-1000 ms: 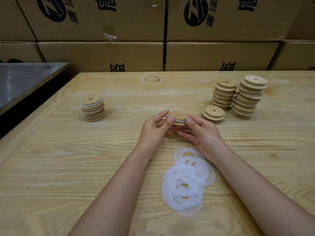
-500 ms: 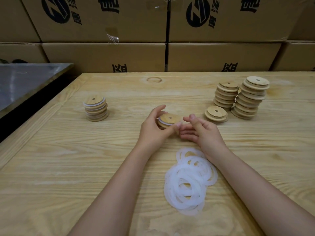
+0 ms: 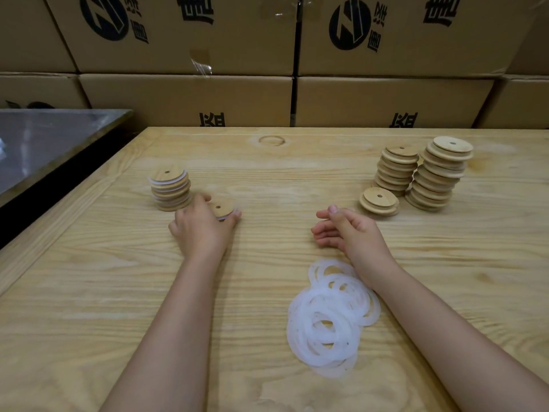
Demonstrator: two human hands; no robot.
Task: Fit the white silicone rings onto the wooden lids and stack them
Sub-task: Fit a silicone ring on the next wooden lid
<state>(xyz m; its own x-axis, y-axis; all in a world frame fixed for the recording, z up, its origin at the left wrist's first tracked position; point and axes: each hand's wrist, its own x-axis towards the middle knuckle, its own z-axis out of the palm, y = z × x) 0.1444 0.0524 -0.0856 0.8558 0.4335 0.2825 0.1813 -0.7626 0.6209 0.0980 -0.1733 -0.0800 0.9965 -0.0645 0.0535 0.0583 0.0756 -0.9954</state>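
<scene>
The left hand (image 3: 202, 230) grips a wooden lid (image 3: 220, 207) by its rim, fingers and thumb curled round it. A white edge of silicone shows under the wood, so this lid looks already fitted. It is held low over the desk (image 3: 267, 179), just beside the finished stack (image 3: 170, 188) of ringed lids at the left; whether it touches the desk cannot be told. The right hand (image 3: 347, 230) holds nothing, its fingers loosely curled. It sits near the middle of the desk, between the heap of loose white rings (image 3: 329, 316) and the bare lids (image 3: 378, 200) piled in three stacks at the right. The step in hand appears to be stacking a completed lid. The next move likely calls for lifting it above the stack's top, centring it and setting it down level, since that pile looks a little uneven and a sideways nudge could shift it. The free hand is well placed to fetch a ring or a bare lid for the next fitting. Cardboard boxes (image 3: 184, 99) stand behind the desk.
</scene>
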